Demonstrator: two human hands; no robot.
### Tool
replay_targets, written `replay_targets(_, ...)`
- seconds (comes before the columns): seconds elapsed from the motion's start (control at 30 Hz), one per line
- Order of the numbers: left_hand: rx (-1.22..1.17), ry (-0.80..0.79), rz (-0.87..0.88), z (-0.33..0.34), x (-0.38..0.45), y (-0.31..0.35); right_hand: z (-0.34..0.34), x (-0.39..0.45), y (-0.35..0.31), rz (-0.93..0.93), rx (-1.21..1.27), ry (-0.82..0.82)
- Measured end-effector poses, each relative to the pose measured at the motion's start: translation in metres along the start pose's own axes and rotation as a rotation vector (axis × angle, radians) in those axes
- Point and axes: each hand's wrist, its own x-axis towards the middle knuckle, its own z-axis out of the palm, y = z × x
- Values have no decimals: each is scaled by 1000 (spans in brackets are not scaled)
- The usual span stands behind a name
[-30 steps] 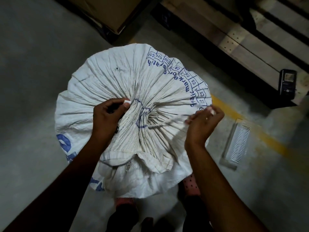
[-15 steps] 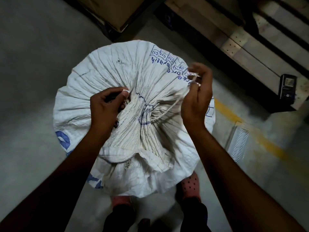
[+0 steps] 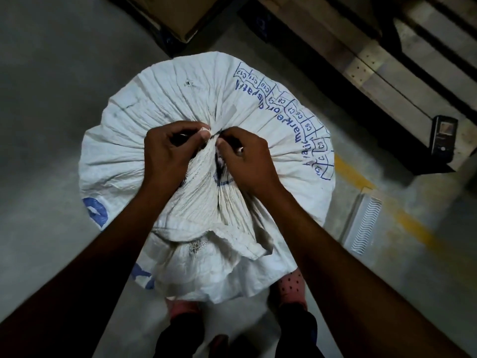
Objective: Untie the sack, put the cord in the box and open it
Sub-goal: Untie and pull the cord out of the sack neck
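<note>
Working the untying step: pinching at the gathered neck of the white woven sack [image 3: 206,104], standing upright on the grey floor [image 3: 51,125] at the centre of the view. Left hand [image 3: 167,151] curling nearly closed, thumb and forefinger pressing a fold of cloth at the neck. Right hand [image 3: 245,161] closing likewise just beside it at 3 o'clock, fingertips almost touching the left's (whether gripping cloth or cord, impossible to tell). Cord not showing, presumably lying buried in the pleats between the two hands. Mouth of the sack bunching shut, loose hem flopping toward 6 o'clock.

Judging the task as early: nothing yet freed, nothing yet boxed. Next move probably calling for drawing the cord clear of the pleats, then carrying it to a box. Cardboard box [image 3: 175,14] sitting at 12 o'clock, well apart from the sack; wooden pallet [image 3: 361,60] lying at 2 o'clock with a small dark device [image 3: 442,136] resting on its edge.
</note>
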Motion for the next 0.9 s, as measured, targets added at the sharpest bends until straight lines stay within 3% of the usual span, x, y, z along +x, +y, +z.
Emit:
replay_targets(0.1, -43, -25, -6, -1, 4, -2, 6, 4, -8, 136, 203, 73)
replay_targets(0.2, -56, -31, -16, 0, 2, -4, 10, 10, -12, 198, 209, 144)
replay_targets(0.33, -82, -34, -45, 3, 0, -5, 10, 22, -16, 160, 108, 166)
replay_targets(0.63, 8, -75, -45, 6, -3, -8, 17, 22, -16, 224, 275, 349)
replay_targets(0.73, 71, -53, -27, 3, -6, -9, 20, 24, -19, 281, 368, 283)
replay_targets(0.9, 73, -16, 9, -6, -15, -11, 15, 24, -20, 219, 380, -62)
